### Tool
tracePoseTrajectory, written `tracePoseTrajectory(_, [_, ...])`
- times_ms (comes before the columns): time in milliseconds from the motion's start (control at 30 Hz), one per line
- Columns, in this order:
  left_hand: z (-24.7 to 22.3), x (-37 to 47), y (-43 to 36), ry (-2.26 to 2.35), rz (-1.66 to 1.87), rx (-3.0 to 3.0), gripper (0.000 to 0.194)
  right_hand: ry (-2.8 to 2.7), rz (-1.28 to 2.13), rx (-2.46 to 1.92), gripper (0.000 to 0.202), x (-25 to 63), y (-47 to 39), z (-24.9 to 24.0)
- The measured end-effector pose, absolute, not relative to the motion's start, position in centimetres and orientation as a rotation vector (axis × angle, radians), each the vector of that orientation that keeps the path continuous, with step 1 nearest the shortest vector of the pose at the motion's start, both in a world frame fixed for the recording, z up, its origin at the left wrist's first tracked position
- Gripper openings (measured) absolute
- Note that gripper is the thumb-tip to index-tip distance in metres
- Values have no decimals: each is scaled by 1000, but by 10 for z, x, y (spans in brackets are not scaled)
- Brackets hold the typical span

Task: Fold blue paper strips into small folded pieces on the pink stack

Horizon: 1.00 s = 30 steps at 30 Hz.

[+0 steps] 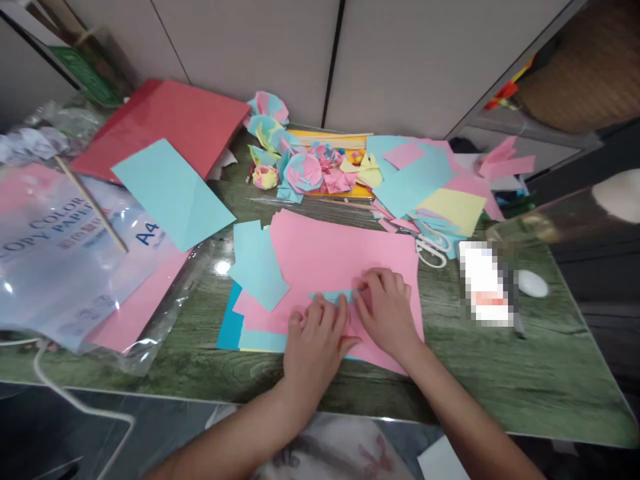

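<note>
A narrow folded strip of light blue paper [336,295] lies on a stack of pink paper [345,250] in front of me. My left hand [315,343] rests on the stack, its fingertips pressing the strip's near edge and its thumb held apart. At the strip's right end, my right hand [387,310] has its fingers bent and pinches the paper; part of the strip is hidden beneath the fingers. Just left of the strip, a loose light blue sheet [257,263] overlaps the stack. White-handled scissors [434,247] lie by its upper right corner.
Folded paper flowers [305,170] and thin sticks stand along the back. Cut paper [417,177] is piled at back right. A plastic paper pack [75,253], a red folder [170,123] and another blue sheet [173,193] fill the left. A white oval object [533,283] lies right.
</note>
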<state>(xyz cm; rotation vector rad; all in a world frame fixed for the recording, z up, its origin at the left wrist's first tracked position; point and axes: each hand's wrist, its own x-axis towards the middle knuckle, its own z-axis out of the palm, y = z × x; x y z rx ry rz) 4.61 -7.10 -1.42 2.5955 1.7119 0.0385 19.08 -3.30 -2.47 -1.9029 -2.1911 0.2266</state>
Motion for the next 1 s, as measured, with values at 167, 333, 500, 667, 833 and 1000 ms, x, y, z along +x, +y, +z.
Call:
tracePoseTrajectory(167, [-22,45,-75,1702,61,2615,55,-2199,124,-1908,20,186,-36,-24])
tracePoseTrajectory(333, [-22,46,-80,1730,167,2601,53,-2112,200,-1932,16,187,-35,-29])
tracePoseTrajectory(500, [-23,36,-69,1697,284,2605,34,-2038,321,-1898,21,194,-31,-35])
tracePoseTrajectory(667, [-27,23,-35,1556,361,2532,15,-2065,351,-1788,20,198,-31,-37])
tracePoseTrajectory(833, [-28,20,-10,1379,374,2355,18,-2065,376,-1701,14,200,-35,-35])
tracePoseTrajectory(1000, [-25,13,-5,1310,444,2392,10,-2059,422,-1559,9,199,-36,-34])
